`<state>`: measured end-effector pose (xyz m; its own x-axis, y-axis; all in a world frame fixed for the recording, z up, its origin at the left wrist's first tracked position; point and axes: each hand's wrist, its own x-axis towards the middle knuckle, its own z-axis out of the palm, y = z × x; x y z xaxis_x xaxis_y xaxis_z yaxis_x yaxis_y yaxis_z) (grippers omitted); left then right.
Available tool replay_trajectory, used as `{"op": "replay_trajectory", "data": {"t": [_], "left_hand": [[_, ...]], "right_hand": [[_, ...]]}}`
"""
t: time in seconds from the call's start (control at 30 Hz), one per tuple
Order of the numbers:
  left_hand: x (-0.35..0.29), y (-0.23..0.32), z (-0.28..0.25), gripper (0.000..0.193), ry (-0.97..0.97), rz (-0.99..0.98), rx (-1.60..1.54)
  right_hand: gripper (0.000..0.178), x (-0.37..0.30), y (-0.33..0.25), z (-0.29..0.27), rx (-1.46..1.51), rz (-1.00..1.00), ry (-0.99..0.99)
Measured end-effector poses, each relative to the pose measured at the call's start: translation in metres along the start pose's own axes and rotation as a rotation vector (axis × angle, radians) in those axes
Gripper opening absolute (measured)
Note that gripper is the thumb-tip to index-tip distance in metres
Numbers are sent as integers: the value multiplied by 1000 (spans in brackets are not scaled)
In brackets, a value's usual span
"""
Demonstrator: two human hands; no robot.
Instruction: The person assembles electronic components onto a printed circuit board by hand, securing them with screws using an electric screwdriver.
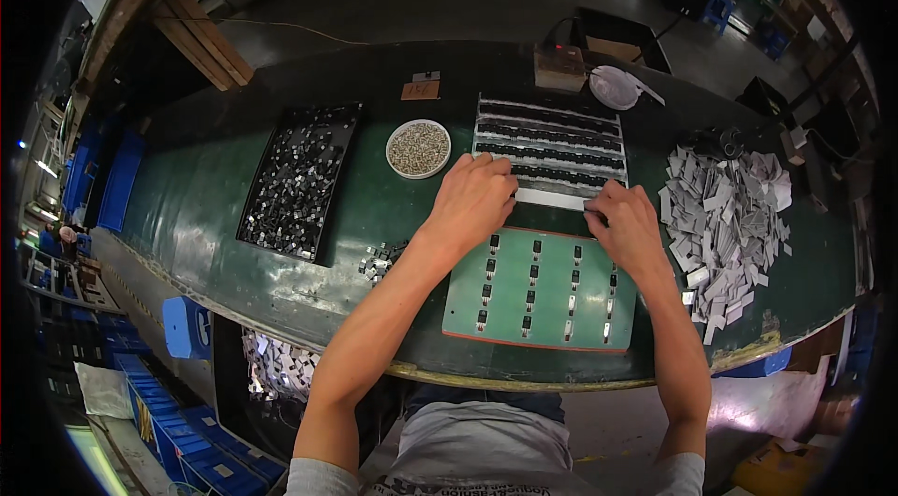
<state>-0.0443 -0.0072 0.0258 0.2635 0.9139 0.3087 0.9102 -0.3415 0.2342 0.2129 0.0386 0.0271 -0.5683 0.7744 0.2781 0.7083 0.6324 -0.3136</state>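
Note:
A flat pale strip (552, 201) runs along the near edge of a tray (625, 136) lined with rows of small black parts. My left hand (475, 192) is closed at the strip's left end, its fingers curled over. At the right end, my right hand (629, 223) pinches with thumb and forefinger. Whether the strip is separate from the tray, I cannot tell. Just in front lies a green board (505, 309) with a reddish edge, bearing columns of small black components with metal tabs. My right forearm covers part of its right side.
Left of my hands are a round white dish (418, 149) of tiny pieces and a black tray (299, 183) of small black parts. Loose parts (382, 260) lie nearby. A heap of grey plates (725, 225) is on the right; a box (559, 68) and white bowl (615, 87) stand behind.

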Motion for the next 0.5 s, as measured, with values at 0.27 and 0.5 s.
{"op": "replay_trajectory", "data": {"t": [0.27, 0.5], "left_hand": [[-4, 21, -4, 7, 113, -36, -228], [-36, 87, -18, 8, -9, 10, -493]], "right_hand": [[7, -2, 6, -14, 355, 154, 8], [7, -48, -7, -51, 462, 191, -70]]}}
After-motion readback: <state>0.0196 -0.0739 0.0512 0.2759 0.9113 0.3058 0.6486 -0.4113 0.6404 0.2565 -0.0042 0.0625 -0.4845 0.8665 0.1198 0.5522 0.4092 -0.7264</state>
